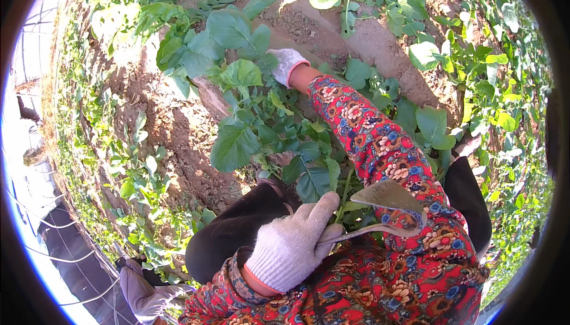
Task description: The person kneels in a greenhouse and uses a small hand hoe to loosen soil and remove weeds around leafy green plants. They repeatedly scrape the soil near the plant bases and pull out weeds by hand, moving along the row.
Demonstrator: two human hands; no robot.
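My left hand, in a white knit glove with an orange cuff edge, grips a small hand hoe by its thin metal neck; the index finger is stretched out. The hoe's blade lies to the right, over my red flowered sleeve. Stretched forward past a leafy green plant, my right hand wears a whitish glove that looks soiled. Its fingers are hidden behind broad leaves, so whether they hold a stem cannot be told. More leaves stand between my knees, just beyond the left hand.
Dark-trousered knees rise at the left and right. Rows of leafy plants grow on both sides in dry brown soil. Wire-like lines cross the far left. A greyish cloth shows at the bottom left.
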